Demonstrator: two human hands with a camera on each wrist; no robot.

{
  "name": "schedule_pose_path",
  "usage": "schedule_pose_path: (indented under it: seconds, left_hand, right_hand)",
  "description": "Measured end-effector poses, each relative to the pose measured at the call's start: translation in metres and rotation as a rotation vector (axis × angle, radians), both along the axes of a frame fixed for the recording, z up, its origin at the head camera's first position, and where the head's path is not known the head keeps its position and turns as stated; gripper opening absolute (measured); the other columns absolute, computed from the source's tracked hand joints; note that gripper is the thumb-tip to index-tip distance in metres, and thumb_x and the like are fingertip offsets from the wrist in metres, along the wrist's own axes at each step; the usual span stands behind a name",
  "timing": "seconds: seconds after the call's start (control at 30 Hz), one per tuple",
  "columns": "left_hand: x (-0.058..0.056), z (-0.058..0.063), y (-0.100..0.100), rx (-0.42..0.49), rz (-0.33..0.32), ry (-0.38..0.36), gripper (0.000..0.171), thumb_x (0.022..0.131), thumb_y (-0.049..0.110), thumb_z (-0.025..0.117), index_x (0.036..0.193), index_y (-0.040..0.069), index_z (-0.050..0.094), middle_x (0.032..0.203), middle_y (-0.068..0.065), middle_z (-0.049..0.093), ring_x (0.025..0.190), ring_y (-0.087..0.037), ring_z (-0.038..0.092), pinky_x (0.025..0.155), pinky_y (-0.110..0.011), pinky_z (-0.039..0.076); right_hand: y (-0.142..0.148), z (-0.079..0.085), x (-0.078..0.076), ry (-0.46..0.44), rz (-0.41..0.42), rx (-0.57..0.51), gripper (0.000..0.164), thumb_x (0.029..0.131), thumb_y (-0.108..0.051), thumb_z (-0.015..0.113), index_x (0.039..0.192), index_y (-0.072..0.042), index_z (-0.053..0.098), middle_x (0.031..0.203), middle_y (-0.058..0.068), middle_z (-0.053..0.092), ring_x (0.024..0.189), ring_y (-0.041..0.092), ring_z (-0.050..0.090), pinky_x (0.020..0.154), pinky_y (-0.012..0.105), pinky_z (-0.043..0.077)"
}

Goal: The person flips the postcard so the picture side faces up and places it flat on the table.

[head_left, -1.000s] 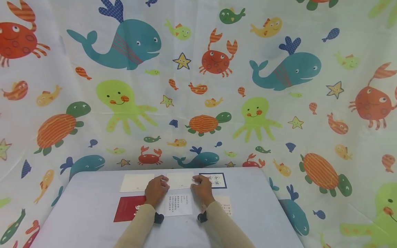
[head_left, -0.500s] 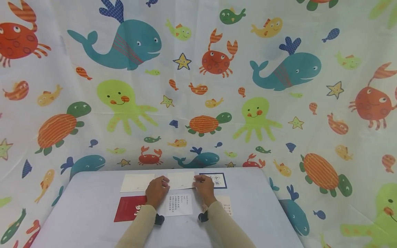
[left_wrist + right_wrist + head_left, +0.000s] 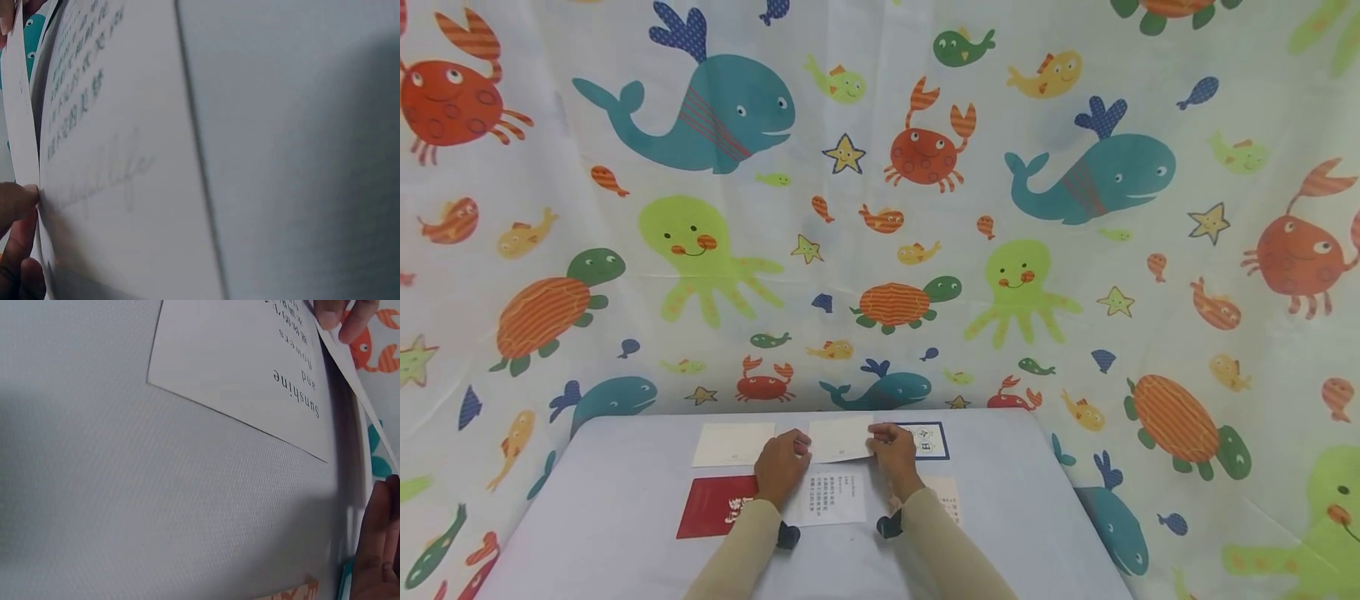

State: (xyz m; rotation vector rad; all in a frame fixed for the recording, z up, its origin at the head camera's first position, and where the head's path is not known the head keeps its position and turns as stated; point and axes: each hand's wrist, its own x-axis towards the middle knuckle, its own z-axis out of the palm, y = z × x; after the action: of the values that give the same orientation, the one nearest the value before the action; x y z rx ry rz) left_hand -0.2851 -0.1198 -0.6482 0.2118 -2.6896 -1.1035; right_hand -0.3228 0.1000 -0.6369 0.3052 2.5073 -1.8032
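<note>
A cream card (image 3: 841, 438) in the middle of the back row has its near edge raised off the table. My left hand (image 3: 783, 467) pinches its left end, thumb and curled fingers showing in the left wrist view. At the other end, my right hand (image 3: 894, 458) pinches the near right corner. Below the raised edge lies a white card (image 3: 837, 497) printed with Chinese lines and English words. In the right wrist view the held card (image 3: 357, 390) appears as a thin slanted strip between both hands. The fingers behind it are partly hidden.
Flat on the white-covered table (image 3: 602, 500) lie another cream card (image 3: 733, 444), a red card (image 3: 711, 507), a blue-bordered card (image 3: 931, 441) and a beige card (image 3: 943, 492) partly under the right arm. A sea-animal curtain (image 3: 880, 183) hangs behind.
The middle cream card's near edge has risen and shifted slightly right. My right hand has come onto its near right corner. The head view has tilted up a little.
</note>
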Motion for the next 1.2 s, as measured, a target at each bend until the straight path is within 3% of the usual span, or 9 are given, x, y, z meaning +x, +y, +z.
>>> schedule_pose_path:
  seconds: [0.33,0.77,1.2]
  left_hand:
    - [0.0,0.006,-0.001,0.052,0.008,-0.027,0.019,0.092,0.016,0.081,0.109,0.011,0.075,0.1,-0.009,0.079,0.099,-0.032,0.072,0.093,-0.056,0.058]
    - [-0.002,0.014,-0.001,0.162,0.01,-0.073,0.019,0.093,0.016,0.079,0.111,0.011,0.077,0.105,-0.009,0.079,0.105,-0.032,0.073,0.097,-0.057,0.056]
    - [0.0,0.019,-0.012,0.225,-0.013,-0.083,0.018,0.094,0.014,0.075,0.111,0.013,0.082,0.111,-0.009,0.08,0.122,-0.036,0.067,0.113,-0.063,0.046]
  right_hand:
    - [0.006,0.002,-0.001,-0.02,0.011,-0.072,0.021,0.097,-0.008,0.074,0.117,-0.015,0.077,0.11,0.006,0.071,0.091,0.017,0.07,0.076,0.026,0.061]
    - [0.016,0.0,-0.001,-0.036,0.019,-0.144,0.023,0.097,-0.01,0.075,0.12,-0.015,0.077,0.113,0.005,0.076,0.095,0.016,0.074,0.078,0.026,0.063]
    - [0.014,0.008,0.001,-0.046,0.024,-0.101,0.022,0.098,-0.016,0.077,0.119,-0.018,0.078,0.115,0.003,0.078,0.095,0.016,0.075,0.083,0.028,0.063]
